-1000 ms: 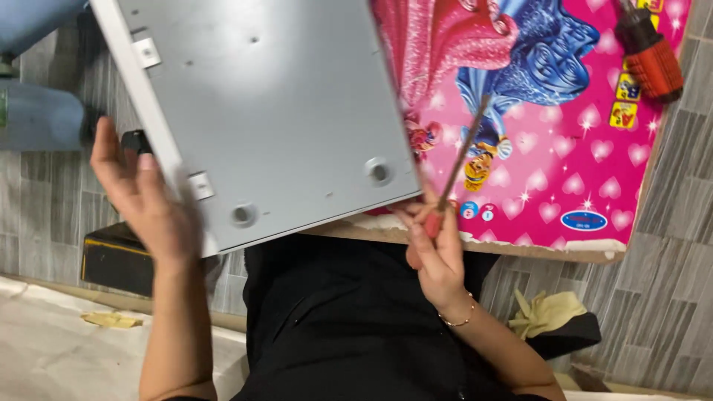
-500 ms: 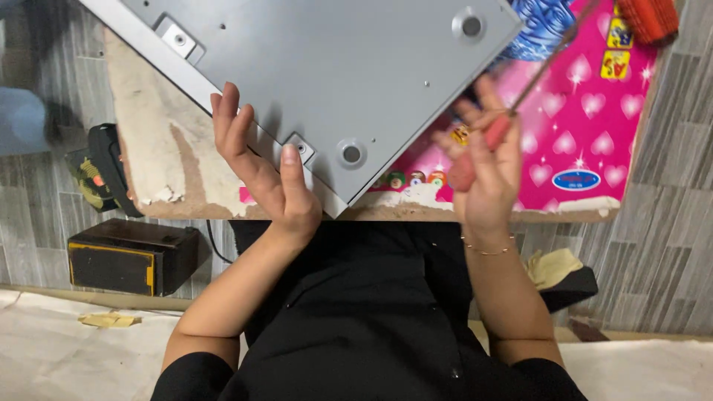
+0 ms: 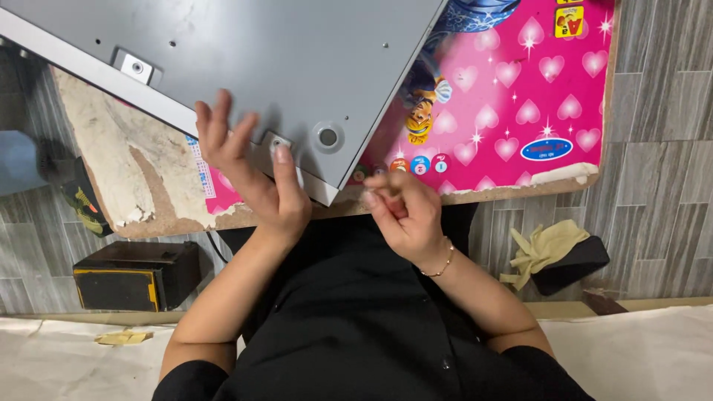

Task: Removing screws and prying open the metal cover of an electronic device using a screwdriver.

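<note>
The grey metal panel (image 3: pixel 245 67) lies tilted across the bench (image 3: pixel 148 193), its long axis running from upper left down to a near corner just ahead of the left hand (image 3: pixel 256 174). That hand's fingers (image 3: pixel 219 122) are spread apart and flat against the panel's lower edge, the thumb touching the small corner bracket (image 3: pixel 278 142), so it is clearly the nearer hand. The right hand (image 3: pixel 405 212) hovers just short of that corner, off the panel, fingers curled together; whether they pinch something small I cannot tell.
</note>
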